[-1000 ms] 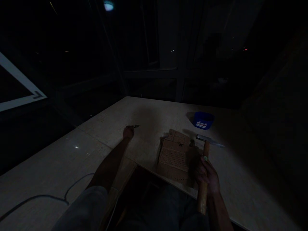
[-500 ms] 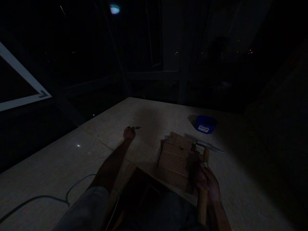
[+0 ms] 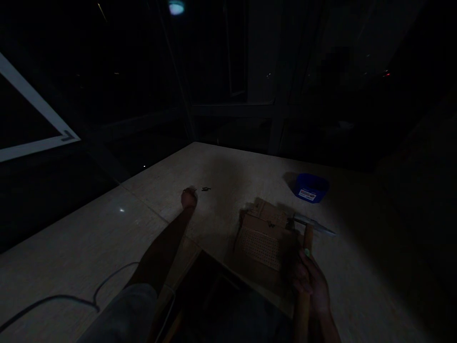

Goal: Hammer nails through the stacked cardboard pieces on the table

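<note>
The scene is very dark. My right hand (image 3: pixel 311 282) is wrapped round the wooden handle of a hammer (image 3: pixel 307 238); its metal head lies at the right edge of a brown perforated cardboard piece (image 3: pixel 262 238) on the pale floor. My left hand (image 3: pixel 189 197) reaches forward and rests on the floor with its fingers curled; what they hold, if anything, is too dark to see. A few small dark items (image 3: pixel 205 189) lie just beyond its fingertips.
A blue round container (image 3: pixel 310 186) with a label stands beyond the cardboard. A thin dark cable (image 3: pixel 89 295) loops over the floor at lower left. A dark opening (image 3: pixel 214 300) sits below the cardboard. Dark window frames rise behind.
The view has shifted slightly, with everything sliding right and down. My left hand has drawn back a little from the small dark items. The hammer head has dropped lower beside the cardboard.
</note>
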A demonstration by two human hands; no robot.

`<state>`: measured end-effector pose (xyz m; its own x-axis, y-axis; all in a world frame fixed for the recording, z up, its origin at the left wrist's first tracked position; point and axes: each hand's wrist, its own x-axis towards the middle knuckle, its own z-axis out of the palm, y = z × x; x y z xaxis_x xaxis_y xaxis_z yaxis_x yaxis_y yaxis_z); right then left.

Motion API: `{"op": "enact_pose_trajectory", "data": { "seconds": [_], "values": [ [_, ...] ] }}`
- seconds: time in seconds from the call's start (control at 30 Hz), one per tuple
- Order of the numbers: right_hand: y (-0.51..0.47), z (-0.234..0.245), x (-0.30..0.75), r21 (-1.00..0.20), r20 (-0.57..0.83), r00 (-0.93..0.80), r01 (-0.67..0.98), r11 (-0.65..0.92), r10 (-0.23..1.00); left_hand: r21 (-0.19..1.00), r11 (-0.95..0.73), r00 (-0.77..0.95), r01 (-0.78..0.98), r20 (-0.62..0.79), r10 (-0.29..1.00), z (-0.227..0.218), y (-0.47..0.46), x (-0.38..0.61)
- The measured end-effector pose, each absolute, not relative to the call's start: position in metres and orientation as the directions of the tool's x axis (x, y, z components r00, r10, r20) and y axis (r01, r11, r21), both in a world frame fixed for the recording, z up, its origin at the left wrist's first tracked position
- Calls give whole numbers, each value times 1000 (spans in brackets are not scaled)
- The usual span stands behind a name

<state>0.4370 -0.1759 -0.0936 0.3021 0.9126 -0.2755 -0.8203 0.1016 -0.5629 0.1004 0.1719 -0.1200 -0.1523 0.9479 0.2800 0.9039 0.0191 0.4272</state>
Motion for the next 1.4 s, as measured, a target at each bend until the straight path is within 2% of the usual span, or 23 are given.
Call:
{"op": "enact_pose_trajectory", "data": {
  "seconds": [0.07,0.17,0.43,0.57,0.7,0.83,0.93,1.03,1.17,1.27,1.4],
  "values": [
    [-176,-92,436,-576,-265,312,-810,110,912,508,55,-248,860,321,914,-118,164,101],
    [-178,-88,435,-581,-249,346,-800,146,905,611,14,-312,792,385,869,-115,148,103],
    [-178,-81,433,-545,-172,404,-799,255,898,785,-189,-243,590,395,886,-95,114,127],
    [-175,-80,428,-602,-172,458,-750,275,872,865,-260,-95,429,330,939,-61,87,169],
    [-173,-80,425,-622,-167,484,-728,290,859,928,-247,186,281,200,962,-26,46,222],
    [-172,-80,426,-647,-189,482,-716,260,856,982,-110,444,156,29,895,-22,21,264],
    [-170,-79,425,-666,-217,490,-707,239,844,978,-109,573,178,-13,820,-38,17,285],
    [-168,-78,424,-676,-214,494,-697,238,843,909,-361,680,209,130,722,-56,19,297],
    [-167,-80,424,-678,-202,501,-692,248,842,695,-702,784,154,347,515,-69,25,303],
    [-167,-80,424,-682,-225,502,-693,233,835,604,-790,823,103,394,408,-76,28,300],
    [-167,-80,425,-678,-233,497,-699,226,836,575,-818,851,22,418,317,-84,30,295]
  ]
}}
